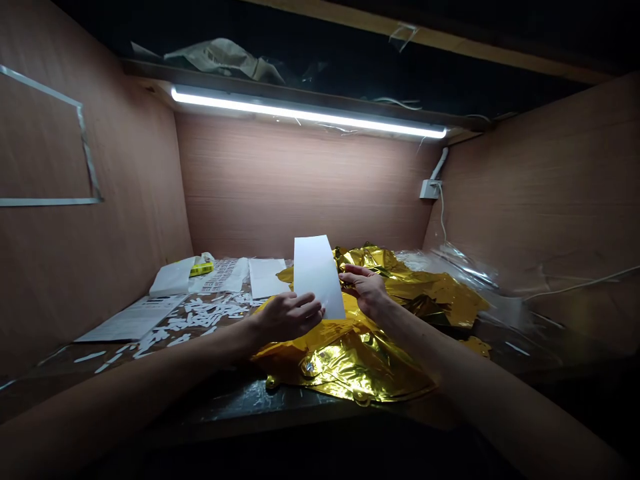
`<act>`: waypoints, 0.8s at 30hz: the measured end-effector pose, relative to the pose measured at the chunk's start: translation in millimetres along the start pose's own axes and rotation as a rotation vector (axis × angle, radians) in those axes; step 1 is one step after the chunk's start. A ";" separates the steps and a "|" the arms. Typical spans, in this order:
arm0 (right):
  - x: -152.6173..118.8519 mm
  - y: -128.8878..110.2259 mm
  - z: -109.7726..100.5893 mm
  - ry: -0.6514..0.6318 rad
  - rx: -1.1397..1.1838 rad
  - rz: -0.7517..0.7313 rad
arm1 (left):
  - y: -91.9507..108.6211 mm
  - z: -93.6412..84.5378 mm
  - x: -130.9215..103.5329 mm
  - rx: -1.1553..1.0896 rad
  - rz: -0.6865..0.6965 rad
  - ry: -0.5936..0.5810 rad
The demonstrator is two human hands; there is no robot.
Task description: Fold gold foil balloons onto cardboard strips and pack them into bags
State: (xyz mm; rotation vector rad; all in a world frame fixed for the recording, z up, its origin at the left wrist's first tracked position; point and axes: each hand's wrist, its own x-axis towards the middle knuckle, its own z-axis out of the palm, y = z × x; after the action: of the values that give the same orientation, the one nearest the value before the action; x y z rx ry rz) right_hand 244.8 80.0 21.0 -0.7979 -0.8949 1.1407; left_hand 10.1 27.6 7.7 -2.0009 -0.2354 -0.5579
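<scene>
A white paper sheet (316, 273) is held up in the middle of the view, slightly curved. My left hand (293, 313) pinches its lower left edge, fingers bent over the front. At its right edge, my right hand (364, 285) has thumb and fingers drawn together near the sheet; whether they grip the edge or something small is hard to make out. Under and behind both hands lies crumpled shiny gold foil (350, 367), which looks like flat foil balloons, spread over the table. More gold foil (425, 287) is heaped to the right.
Small white strips (200, 313) lie scattered at left, near printed sheets (133, 319), a white sheet (267, 277) and a yellow packet (201, 269). Clear plastic bags (515, 307) lie at right. Wooden walls enclose the table, beneath a lit tube lamp (310, 113). A cable (443, 213) hangs at right.
</scene>
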 end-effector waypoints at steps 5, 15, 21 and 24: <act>-0.9 -29.6 -10.6 -0.047 0.146 -0.088 | 2.6 0.7 1.5 0.019 -0.041 0.077; -16.6 -34.0 9.2 -0.349 0.028 -0.054 | -4.4 -11.2 16.1 -0.116 -0.025 0.197; 1.2 -30.1 3.6 -0.221 -0.055 -0.088 | -75.4 -2.7 -4.4 -0.775 -0.633 -0.365; 0.3 -32.0 -6.0 -0.205 -0.071 -0.072 | -126.4 5.6 -36.7 -0.444 -1.179 -0.519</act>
State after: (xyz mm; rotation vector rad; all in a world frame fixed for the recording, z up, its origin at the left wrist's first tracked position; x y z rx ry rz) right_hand 263.2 72.3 46.7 -0.7090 -1.1313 1.1468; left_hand -70.0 95.5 87.2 -2.2509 -1.8039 -0.8238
